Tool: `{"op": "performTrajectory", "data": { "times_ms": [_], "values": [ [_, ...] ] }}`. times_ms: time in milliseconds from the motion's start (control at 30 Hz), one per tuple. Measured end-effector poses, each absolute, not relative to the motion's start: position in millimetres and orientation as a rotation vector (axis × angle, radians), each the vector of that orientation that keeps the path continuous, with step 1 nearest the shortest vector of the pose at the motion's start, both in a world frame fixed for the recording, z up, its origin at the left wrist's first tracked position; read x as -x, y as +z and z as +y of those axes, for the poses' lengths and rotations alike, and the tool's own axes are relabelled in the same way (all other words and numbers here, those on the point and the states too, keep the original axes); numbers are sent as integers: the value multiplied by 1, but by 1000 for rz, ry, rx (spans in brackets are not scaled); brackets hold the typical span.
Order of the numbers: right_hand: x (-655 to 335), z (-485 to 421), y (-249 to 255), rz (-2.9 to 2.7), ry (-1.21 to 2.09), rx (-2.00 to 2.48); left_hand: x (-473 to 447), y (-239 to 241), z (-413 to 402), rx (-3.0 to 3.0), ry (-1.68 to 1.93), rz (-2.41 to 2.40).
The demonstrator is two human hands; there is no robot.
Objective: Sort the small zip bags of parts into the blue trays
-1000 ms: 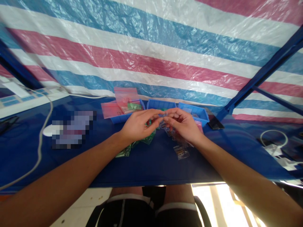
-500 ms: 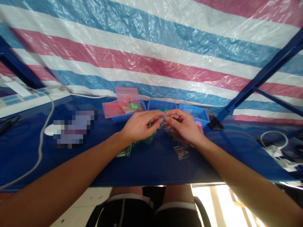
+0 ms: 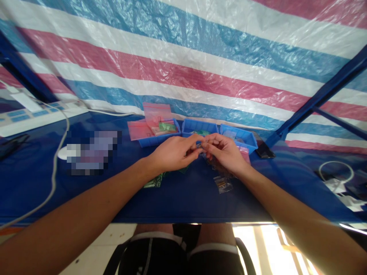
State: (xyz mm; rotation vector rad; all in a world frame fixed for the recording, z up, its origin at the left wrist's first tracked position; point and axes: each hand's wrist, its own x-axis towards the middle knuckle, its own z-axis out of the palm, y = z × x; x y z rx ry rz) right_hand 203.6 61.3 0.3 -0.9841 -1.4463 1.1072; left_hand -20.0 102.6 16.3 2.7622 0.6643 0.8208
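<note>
My left hand (image 3: 179, 152) and my right hand (image 3: 223, 151) meet over the table, fingertips nearly touching. Both are closed in a pinch on a small clear plastic bag (image 3: 198, 145), mostly hidden by the fingers. Under my right hand lie more clear bags, and a small clear bag with brownish pieces (image 3: 223, 184) rests just in front of it. Green bags (image 3: 155, 181) lie below my left wrist. A pink bag (image 3: 243, 154) shows beside my right wrist.
Three blue bins stand behind my hands: a left bin (image 3: 146, 142) with pink zip bags (image 3: 157, 112), a middle bin (image 3: 199, 123) with green contents, and a right bin (image 3: 249, 141). A dark phone (image 3: 264, 147) lies right of them. A white cable (image 3: 54, 172) crosses the left side.
My fingertips stay together, with small shifts of the fingers on the bag. Less of the clear plastic and green bags shows below them. The view has tilted slightly.
</note>
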Motion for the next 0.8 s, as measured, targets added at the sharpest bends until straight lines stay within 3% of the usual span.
{"op": "performTrajectory", "data": {
  "times_ms": [333,800],
  "values": [
    [-211,67,-15,-1613,1154,982,21,21,100,-2800,610,707],
    [-208,65,-11,-1579,1166,987,21,19,99,-2796,657,716]
  ]
}}
